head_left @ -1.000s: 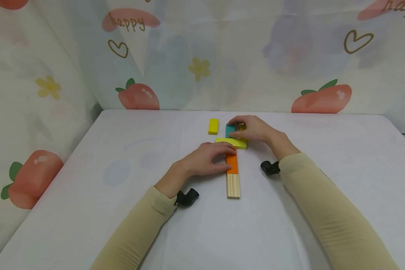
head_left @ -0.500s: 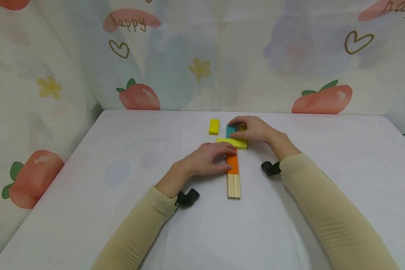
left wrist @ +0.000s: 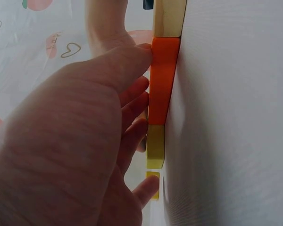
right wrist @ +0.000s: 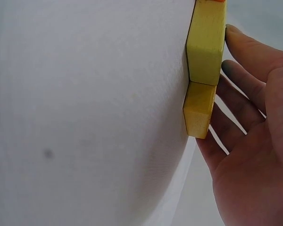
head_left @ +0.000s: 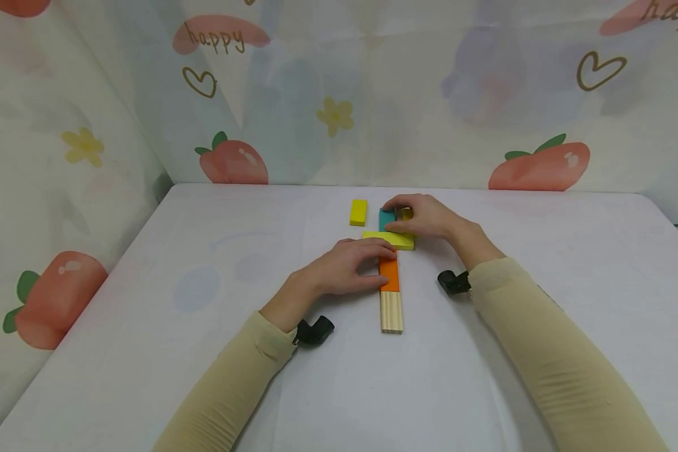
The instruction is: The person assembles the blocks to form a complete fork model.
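My left hand (head_left: 344, 269) rests its thumb and fingertips on top of an orange block (head_left: 389, 279), its fingers loosely bent. A plain wooden block (head_left: 392, 312) continues the line toward me. At the orange block's far end, a yellow-green block (head_left: 400, 241) lies crosswise. Beyond that is a teal block (head_left: 385, 219), where my right hand (head_left: 426, 216) touches with index finger and thumb. Partly hidden under the right hand is a darker yellow block (right wrist: 199, 101); the right wrist view shows it against the yellow-green one, with relaxed fingers above.
A separate yellow block (head_left: 358, 212) lies left of the teal one. The blocks lie on a white-covered table (head_left: 339, 389), with a patterned cloth (head_left: 407, 94) rising behind its far edge. A small black camera (head_left: 314, 331) sits at the left wrist, another (head_left: 454, 282) at the right.
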`<state>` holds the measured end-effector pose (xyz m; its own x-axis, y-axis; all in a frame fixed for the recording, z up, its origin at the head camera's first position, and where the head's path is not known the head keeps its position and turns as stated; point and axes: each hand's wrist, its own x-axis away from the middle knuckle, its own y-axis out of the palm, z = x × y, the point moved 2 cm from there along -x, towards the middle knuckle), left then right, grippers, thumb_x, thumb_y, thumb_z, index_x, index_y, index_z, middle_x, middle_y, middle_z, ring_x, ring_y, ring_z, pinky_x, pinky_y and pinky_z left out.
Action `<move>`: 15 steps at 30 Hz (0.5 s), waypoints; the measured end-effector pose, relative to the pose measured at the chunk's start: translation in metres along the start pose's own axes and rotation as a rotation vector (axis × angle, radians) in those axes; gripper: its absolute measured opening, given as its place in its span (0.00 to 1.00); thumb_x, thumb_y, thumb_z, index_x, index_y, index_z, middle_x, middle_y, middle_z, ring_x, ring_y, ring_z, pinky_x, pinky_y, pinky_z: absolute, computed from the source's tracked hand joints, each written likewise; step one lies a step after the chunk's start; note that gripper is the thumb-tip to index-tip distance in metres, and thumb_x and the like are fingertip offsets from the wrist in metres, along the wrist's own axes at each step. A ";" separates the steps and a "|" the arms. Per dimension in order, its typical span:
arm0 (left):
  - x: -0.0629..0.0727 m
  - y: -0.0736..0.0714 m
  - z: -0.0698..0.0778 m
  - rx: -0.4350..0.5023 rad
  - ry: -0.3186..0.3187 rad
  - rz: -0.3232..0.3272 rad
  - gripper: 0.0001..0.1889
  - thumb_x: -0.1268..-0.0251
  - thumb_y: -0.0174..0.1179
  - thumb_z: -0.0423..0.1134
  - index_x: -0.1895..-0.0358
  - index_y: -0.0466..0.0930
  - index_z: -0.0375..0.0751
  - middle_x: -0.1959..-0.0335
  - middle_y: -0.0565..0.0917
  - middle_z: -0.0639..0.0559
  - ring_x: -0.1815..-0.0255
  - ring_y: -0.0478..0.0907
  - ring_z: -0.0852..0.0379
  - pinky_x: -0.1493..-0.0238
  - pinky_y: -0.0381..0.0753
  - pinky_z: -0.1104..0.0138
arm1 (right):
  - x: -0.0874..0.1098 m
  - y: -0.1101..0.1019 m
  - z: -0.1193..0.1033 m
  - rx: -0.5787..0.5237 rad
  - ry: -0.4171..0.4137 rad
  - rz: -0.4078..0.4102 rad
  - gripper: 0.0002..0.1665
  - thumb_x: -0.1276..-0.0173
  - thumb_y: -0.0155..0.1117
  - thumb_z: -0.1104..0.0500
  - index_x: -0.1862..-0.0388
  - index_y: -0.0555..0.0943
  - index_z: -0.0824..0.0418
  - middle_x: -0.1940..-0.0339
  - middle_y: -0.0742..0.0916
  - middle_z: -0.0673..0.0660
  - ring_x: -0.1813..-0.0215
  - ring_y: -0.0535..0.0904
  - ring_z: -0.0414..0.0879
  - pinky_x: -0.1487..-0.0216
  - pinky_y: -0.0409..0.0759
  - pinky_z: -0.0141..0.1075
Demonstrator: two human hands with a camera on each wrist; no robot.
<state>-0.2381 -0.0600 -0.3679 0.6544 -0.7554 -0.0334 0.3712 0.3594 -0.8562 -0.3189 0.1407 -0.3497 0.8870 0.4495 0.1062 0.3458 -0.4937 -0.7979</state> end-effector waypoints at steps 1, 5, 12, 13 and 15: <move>0.000 0.000 0.000 0.000 -0.001 0.001 0.22 0.27 0.61 0.47 0.33 0.77 0.48 0.31 0.74 0.57 0.29 0.65 0.62 0.28 0.58 0.53 | 0.000 0.000 0.000 0.000 0.000 0.000 0.27 0.30 0.69 0.51 0.35 0.78 0.58 0.32 0.76 0.63 0.35 0.69 0.58 0.28 0.62 0.55; -0.001 0.000 0.001 -0.014 -0.003 0.001 0.22 0.27 0.61 0.47 0.33 0.77 0.48 0.31 0.74 0.57 0.29 0.65 0.63 0.28 0.58 0.54 | 0.000 0.000 0.000 0.004 -0.003 0.004 0.27 0.31 0.69 0.52 0.35 0.78 0.58 0.33 0.77 0.63 0.36 0.69 0.59 0.29 0.63 0.55; -0.001 0.001 0.002 -0.027 -0.003 0.003 0.22 0.27 0.61 0.47 0.33 0.77 0.48 0.32 0.74 0.57 0.29 0.65 0.62 0.29 0.59 0.54 | 0.001 0.000 0.000 -0.003 0.001 0.001 0.27 0.31 0.69 0.52 0.35 0.79 0.58 0.33 0.77 0.64 0.35 0.69 0.59 0.29 0.63 0.56; -0.001 0.001 0.002 -0.029 -0.001 0.004 0.22 0.27 0.61 0.47 0.33 0.77 0.48 0.32 0.74 0.57 0.29 0.65 0.62 0.29 0.59 0.55 | 0.002 0.000 0.000 -0.002 0.003 0.001 0.27 0.31 0.69 0.52 0.35 0.79 0.57 0.33 0.76 0.64 0.35 0.69 0.59 0.29 0.63 0.56; -0.001 0.000 0.002 -0.031 0.003 0.005 0.22 0.27 0.61 0.47 0.33 0.77 0.48 0.31 0.74 0.57 0.29 0.65 0.62 0.29 0.60 0.55 | 0.002 -0.001 -0.001 -0.001 0.008 0.000 0.27 0.31 0.69 0.52 0.35 0.78 0.57 0.32 0.76 0.64 0.35 0.68 0.60 0.29 0.63 0.57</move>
<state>-0.2372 -0.0579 -0.3670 0.6541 -0.7554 -0.0390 0.3474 0.3459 -0.8716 -0.3173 0.1411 -0.3487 0.8893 0.4436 0.1114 0.3464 -0.4944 -0.7972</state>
